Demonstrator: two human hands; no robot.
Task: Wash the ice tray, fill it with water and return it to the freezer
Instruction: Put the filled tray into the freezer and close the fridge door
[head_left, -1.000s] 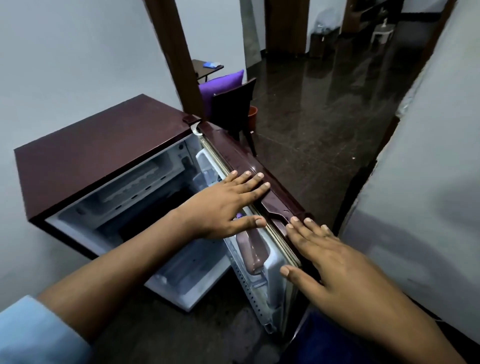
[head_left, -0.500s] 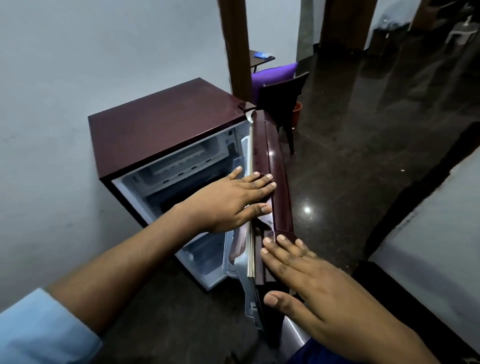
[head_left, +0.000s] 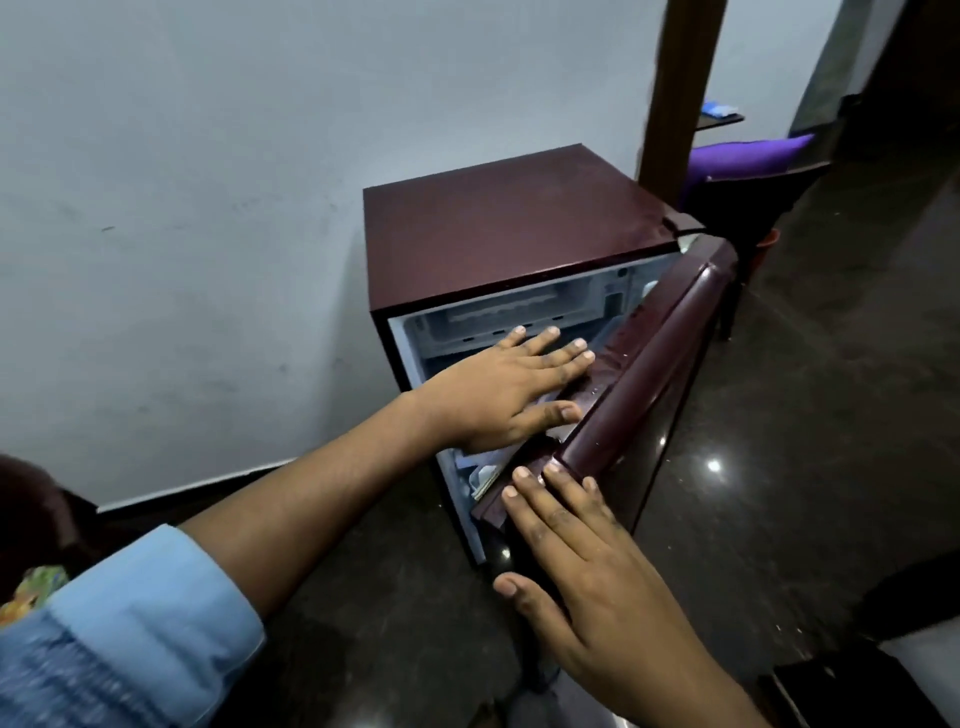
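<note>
Two straight-fingered, empty hands, left hand (head_left: 498, 395) and right hand (head_left: 587, 571), on half-open mini-fridge door (head_left: 665, 332); only closing seemingly remaining.

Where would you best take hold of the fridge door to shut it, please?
I would take the fridge door at its free near edge, from the outer face, where the right hand rests flat. It hinges at the far corner, so that edge likely gives most leverage.
</note>
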